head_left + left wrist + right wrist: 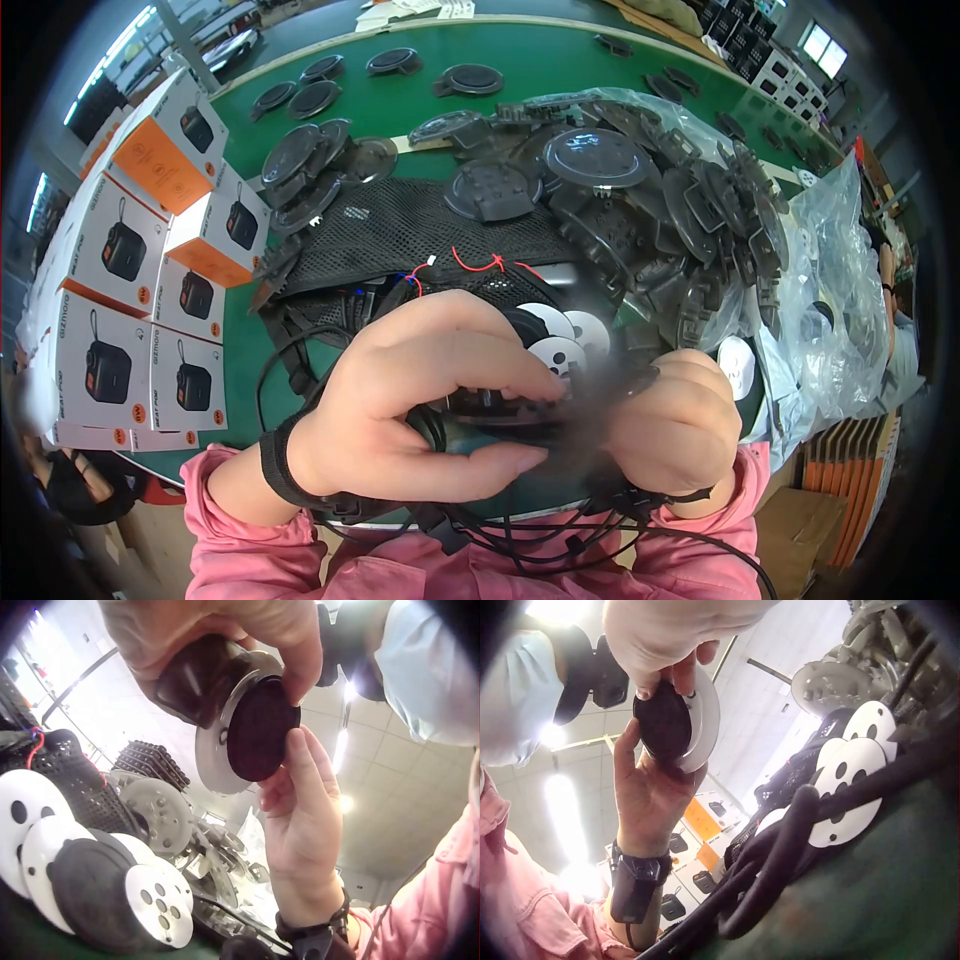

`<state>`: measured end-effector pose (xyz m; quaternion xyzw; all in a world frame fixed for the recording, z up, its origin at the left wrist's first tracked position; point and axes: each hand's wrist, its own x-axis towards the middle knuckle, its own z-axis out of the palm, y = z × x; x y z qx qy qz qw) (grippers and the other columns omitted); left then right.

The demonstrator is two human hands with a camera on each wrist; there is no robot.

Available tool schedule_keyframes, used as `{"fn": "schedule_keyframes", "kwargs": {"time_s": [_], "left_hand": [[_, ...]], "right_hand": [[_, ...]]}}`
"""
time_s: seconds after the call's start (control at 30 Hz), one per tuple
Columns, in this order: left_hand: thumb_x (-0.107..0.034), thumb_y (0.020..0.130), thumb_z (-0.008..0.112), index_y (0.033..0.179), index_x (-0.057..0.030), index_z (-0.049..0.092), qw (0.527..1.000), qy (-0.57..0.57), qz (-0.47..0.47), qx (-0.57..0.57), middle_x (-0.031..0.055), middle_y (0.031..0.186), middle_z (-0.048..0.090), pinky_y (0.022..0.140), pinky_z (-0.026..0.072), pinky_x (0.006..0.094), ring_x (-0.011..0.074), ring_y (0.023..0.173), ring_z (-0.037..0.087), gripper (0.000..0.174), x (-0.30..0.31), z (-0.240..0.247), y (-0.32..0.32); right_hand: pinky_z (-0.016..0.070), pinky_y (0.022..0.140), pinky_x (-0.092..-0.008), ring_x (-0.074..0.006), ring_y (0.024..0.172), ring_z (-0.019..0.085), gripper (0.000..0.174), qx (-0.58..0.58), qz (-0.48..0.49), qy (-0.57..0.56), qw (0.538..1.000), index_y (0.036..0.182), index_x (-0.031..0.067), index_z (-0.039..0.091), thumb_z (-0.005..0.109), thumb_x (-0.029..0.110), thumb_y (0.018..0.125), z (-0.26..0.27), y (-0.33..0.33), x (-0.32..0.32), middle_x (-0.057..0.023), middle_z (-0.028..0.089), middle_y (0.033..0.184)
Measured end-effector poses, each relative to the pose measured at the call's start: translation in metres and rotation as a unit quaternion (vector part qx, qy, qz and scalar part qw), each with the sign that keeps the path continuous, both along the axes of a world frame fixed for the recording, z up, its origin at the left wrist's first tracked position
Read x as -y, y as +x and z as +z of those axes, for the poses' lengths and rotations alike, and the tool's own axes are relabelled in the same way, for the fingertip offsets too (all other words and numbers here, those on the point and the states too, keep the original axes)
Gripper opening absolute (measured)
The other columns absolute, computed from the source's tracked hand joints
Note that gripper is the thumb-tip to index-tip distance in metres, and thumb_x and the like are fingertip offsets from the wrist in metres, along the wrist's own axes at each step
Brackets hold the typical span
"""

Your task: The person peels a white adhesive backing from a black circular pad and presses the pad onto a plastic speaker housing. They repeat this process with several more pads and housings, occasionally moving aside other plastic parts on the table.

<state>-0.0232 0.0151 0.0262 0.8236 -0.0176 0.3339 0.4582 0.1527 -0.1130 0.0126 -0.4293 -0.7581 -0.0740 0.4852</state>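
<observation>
Both hands hold a dark round plastic part just above the worktable. In the left wrist view it has a pale disc-shaped rim, with a black round pad lying off-centre over its face. My left hand grips the part from the left, its thumb at the pad's edge. From the other side, my right hand pinches the pad's edge between thumb and fingers, seen best in the right wrist view. Below lie white discs with dark holes and another black pad.
A heap of similar dark round parts covers the back and right of the green table, beside a black mesh bag. Stacked speaker boxes stand left, clear plastic bags right. Black cables cross the front.
</observation>
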Motion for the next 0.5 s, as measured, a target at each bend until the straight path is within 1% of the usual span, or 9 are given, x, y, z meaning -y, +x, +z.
{"fn": "schedule_keyframes", "kwargs": {"time_s": [0.23, 0.5], "left_hand": [[-0.011, 0.051, 0.074, 0.082, -0.005, 0.059, 1.0, -0.008, -0.001, 0.004, 0.0089, 0.079, 0.055, 0.057, 0.0384, 0.0256, 0.0177, 0.065, 0.051, 0.034, 0.0013, -0.0005, 0.0009], [-0.01, 0.053, 0.074, 0.08, -0.0062, 0.059, 1.0, -0.024, -0.005, 0.003, 0.0081, 0.078, 0.055, 0.056, 0.0381, 0.0255, 0.0172, 0.064, 0.051, 0.032, 0.001, -0.0032, 0.0]], "right_hand": [[0.0366, 0.049, -0.0218, -0.0127, 0.059, 0.057, 0.024, 0.011, -0.001, 0.002, 1.0, 0.087, 0.0063, 0.063, 0.064, 0.009, 0.063, 0.0003, -0.0009, -0.0007, -0.0047, 0.062, 0.084], [0.0363, 0.048, -0.0219, -0.0131, 0.059, 0.057, 0.026, 0.008, 0.003, 0.015, 1.0, 0.09, 0.0052, 0.062, 0.062, 0.008, 0.064, -0.0024, -0.0015, -0.0012, -0.0049, 0.062, 0.084]]}}
